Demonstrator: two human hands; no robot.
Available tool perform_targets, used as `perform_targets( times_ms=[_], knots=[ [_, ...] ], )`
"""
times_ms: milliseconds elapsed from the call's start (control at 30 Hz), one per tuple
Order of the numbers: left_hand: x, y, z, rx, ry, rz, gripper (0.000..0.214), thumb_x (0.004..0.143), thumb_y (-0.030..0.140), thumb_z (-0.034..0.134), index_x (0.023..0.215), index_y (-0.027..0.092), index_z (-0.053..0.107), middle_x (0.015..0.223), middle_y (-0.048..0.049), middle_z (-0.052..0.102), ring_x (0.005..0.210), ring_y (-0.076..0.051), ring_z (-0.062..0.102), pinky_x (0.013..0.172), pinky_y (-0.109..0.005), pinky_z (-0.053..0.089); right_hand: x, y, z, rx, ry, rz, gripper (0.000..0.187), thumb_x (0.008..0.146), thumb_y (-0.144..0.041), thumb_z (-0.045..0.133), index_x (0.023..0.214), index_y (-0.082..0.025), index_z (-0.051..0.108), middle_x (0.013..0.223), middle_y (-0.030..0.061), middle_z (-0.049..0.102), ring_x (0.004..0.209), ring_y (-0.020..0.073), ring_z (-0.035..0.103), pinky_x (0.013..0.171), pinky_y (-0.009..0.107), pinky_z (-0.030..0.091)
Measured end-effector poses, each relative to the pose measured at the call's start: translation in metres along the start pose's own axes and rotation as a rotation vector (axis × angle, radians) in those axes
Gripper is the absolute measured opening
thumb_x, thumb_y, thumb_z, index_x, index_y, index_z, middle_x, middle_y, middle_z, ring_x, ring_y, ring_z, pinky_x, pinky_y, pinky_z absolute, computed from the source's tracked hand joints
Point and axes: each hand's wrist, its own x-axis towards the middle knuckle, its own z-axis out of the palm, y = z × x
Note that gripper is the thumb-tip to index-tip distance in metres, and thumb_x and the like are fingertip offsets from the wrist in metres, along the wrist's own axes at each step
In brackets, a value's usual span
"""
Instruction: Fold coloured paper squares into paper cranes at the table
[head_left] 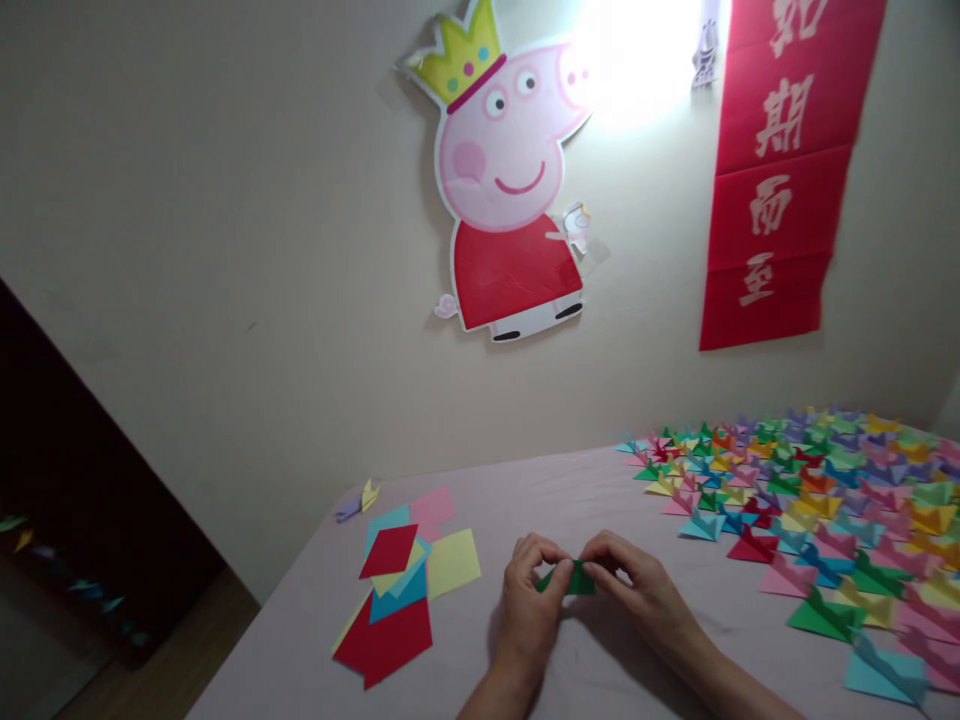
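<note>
- Both bare forearms come in over the near side of the table (285,660), which is covered in pale pink cloth; the left one rises steeply, the right one slants in from the right.
- The left hand (525,590) is bent inward, its fingers curled and its thumb laid along the near face of a small dark-green folded paper (582,580), clamped on the left end.
- The right hand (643,578) arches over, knuckles up, with thumb and forefinger pinched together on the other end.
- The dark-green folded paper sits between the two sets of fingertips, midway between the left edge and the rows at right.
- Towards the left edge, flat red, blue, yellow and pink paper sheets (394,635) overlap.
- Many-coloured folded paper figures (825,615) fill the right side up to the far edge.
- By the far left corner lie a yellow folded piece (369,495) and a purple folded piece (348,511), close together.
</note>
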Motion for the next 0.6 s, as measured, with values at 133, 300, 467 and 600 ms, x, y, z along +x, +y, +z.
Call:
perform_targets(
  times_ms=[133,300,467,600],
  knots=[
    [0.002,-0.002,-0.002,-0.005,0.002,-0.003,0.018,0.085,0.033,0.064,0.071,0.021,0.062,0.078,-0.0025,0.062,0.082,-0.021,0.056,0.075,-0.030,0.041,0.000,0.000,0.001,0.007,-0.007,0.032,0.025,0.083,-0.041,0.060,0.072,-0.020,0.066,0.067,0.0001,0.064,0.064,0.0172,0.059,0.061,0.027,0.047],
    [0.002,-0.001,-0.004,0.015,0.153,0.029,0.016,0.087,0.034,0.063,0.075,0.022,0.060,0.083,-0.0014,0.059,0.085,-0.020,0.055,0.078,-0.029,0.041,0.000,0.008,0.000,0.009,0.102,0.018,0.025,0.085,-0.042,0.059,0.072,-0.020,0.060,0.066,-0.0016,0.057,0.059,0.0151,0.054,0.056,0.025,0.045],
    [-0.007,0.005,0.007,-0.001,-0.018,-0.066,0.019,0.091,0.038,0.058,0.084,0.022,0.066,0.087,-0.0028,0.062,0.088,-0.020,0.056,0.080,-0.028,0.042,-0.001,0.006,0.000,-0.106,0.181,-0.126,0.022,0.088,-0.036,0.058,0.071,-0.022,0.053,0.073,-0.0004,0.056,0.057,0.0134,0.052,0.054,0.024,0.046],
    [-0.013,0.004,0.014,-0.105,-0.068,-0.185,0.026,0.090,0.046,0.058,0.087,0.021,0.066,0.087,-0.0027,0.063,0.084,-0.020,0.057,0.075,-0.027,0.042,-0.005,-0.005,0.004,-0.258,0.096,-0.256,0.019,0.091,-0.030,0.051,0.074,-0.024,0.054,0.080,0.0022,0.059,0.069,0.0158,0.059,0.061,0.025,0.050]
  ],
)
